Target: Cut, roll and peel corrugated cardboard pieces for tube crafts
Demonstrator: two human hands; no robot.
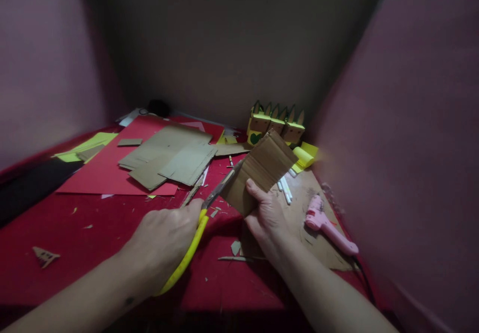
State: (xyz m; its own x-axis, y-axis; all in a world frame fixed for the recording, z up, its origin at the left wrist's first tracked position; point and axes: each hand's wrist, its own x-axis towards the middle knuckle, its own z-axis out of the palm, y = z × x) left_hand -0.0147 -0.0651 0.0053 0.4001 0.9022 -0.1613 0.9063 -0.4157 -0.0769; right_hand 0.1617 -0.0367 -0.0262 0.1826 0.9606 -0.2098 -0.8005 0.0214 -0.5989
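Observation:
My left hand point(164, 240) is closed around the yellow handles of a pair of scissors point(194, 238). The blades point up and right and meet the left edge of a corrugated cardboard piece point(264, 168). My right hand point(267, 218) grips that piece from below, thumb on its front face. The cardboard is held tilted above the red table point(56, 223).
Flat cardboard sheets point(175, 158) lie on red paper point(108, 168) at the back left, with yellow-green paper point(84, 148) beyond. Small yellow and brown paper boxes point(275, 123) stand at the back. A pink glue gun point(329, 225) rests on a cardboard mat at right, beside white glue sticks point(285, 188). Scraps litter the table.

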